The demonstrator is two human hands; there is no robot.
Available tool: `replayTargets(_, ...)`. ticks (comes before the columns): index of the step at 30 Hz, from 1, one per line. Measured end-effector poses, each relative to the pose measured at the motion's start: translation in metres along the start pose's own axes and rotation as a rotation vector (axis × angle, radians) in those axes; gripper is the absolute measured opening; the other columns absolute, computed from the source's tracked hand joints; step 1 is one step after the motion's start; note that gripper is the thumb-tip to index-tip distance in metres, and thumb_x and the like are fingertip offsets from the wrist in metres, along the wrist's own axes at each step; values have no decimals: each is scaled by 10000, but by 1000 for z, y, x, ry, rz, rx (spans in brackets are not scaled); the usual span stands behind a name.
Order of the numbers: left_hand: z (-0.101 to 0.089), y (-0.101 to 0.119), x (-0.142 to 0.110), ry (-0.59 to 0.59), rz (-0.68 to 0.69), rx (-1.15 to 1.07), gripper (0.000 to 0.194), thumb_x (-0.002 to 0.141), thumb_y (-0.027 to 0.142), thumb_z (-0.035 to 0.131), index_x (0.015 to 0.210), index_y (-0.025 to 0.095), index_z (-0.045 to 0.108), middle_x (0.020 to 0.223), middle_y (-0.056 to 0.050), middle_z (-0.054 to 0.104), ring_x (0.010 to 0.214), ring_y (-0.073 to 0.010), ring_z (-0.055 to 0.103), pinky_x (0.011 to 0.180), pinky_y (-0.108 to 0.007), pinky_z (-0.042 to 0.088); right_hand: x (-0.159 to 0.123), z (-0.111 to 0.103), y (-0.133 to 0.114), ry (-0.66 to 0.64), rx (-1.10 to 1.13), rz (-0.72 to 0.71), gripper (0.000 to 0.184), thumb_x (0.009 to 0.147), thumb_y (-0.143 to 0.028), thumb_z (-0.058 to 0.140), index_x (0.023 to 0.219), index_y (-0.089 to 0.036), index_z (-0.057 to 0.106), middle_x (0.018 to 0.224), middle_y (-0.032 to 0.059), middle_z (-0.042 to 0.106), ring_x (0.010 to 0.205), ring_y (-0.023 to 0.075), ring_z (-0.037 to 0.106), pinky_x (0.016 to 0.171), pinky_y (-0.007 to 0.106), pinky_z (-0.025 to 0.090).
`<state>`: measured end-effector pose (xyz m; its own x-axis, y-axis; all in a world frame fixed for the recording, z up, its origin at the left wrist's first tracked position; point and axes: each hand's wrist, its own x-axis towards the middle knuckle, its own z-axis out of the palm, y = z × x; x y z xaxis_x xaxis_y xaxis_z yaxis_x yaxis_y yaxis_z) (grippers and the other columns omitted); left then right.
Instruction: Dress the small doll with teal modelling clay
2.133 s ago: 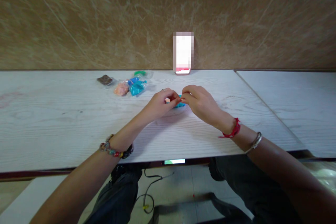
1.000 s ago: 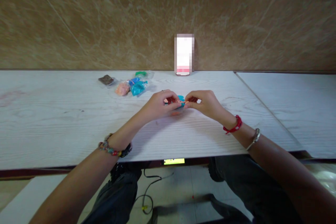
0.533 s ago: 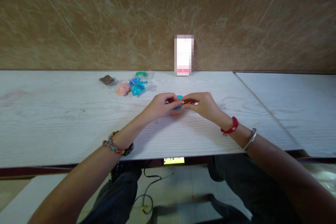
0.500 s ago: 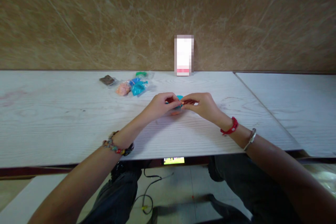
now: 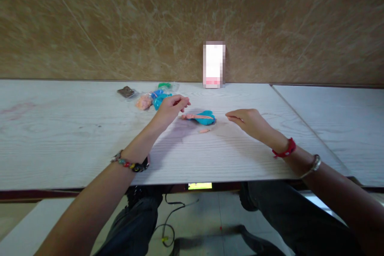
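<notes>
A flat blue piece of modelling clay [image 5: 207, 121] lies on the table between my hands. A pinkish-orange clay strip [image 5: 189, 116] runs across it and extends past its left end. Just in front lies a small separate pink clay piece [image 5: 205, 131]. Above and left of the clay is my left hand [image 5: 171, 108], its fingers curled in, with nothing visible in them. To the right, my right hand [image 5: 247, 122] has its thumb and fingers drawn together, also with nothing visible between them. Neither hand touches the clay.
Behind my left hand sit bags of pink clay [image 5: 144, 102], blue clay [image 5: 157, 103], green clay [image 5: 164, 85] and a brown packet [image 5: 126, 92]. A blurred upright phone-like screen [image 5: 214, 64] leans on the marbled wall [image 5: 150, 28]. A lit screen [image 5: 200, 186] shows below the table's front edge.
My hands have parted from the clay, the left moving left and upward, the right moving right. The blue piece and pink strip now lie uncovered on the table.
</notes>
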<state>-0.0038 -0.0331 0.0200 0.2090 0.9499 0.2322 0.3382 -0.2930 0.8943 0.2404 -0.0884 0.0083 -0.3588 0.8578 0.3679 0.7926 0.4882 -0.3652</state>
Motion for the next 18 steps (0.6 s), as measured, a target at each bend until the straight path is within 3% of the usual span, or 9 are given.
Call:
replayTargets(5, -4, -4, 4, 72, -24, 42, 229, 797, 315, 474, 660, 165, 579, 573, 11, 497, 545, -88, 450, 493, -200, 335, -13, 11, 5, -97, -226, -105, 167, 825, -191, 538, 794, -156, 698, 886, 89, 689, 858, 208, 608, 779, 356, 465)
replayTargets(8, -3, -4, 4, 93, -36, 35, 235, 810, 299, 465, 663, 159, 583, 588, 7, 506, 553, -86, 459, 496, -194, 344, -22, 14, -1, -115, -317, -147, 207, 850, -204, 503, 961, -175, 675, 1074, 101, 644, 989, 227, 563, 817, 384, 442)
replayTargets(12, -3, -3, 4, 95, -41, 43, 246, 829, 287, 455, 663, 160, 585, 596, -4, 525, 559, -88, 469, 495, -193, 352, -31, 12, -6, -187, -396, -102, 353, 899, -287, 403, 1210, -183, 534, 1333, 112, 471, 1164, 268, 451, 884, 470, 409)
replayTargets(15, -4, -4, 5, 100, -49, 53, 255, 837, 288, 451, 661, 166, 589, 591, -3, 528, 559, -94, 480, 502, -204, 353, -39, 7, -9, -264, -406, -118, 410, 920, -317, 325, 1289, -193, 456, 1400, 90, 391, 1226, 276, 395, 928, 501, 382)
replayTargets(18, -4, -6, 7, 113, -51, 50, 257, 839, 287, 447, 662, 170, 591, 595, -1, 531, 556, -96, 484, 503, -210, 349, -46, 3, -13, -322, -420, -148, 423, 923, -315, 307, 1318, -216, 422, 1378, 79, 426, 1243, 278, 387, 951, 535, 358)
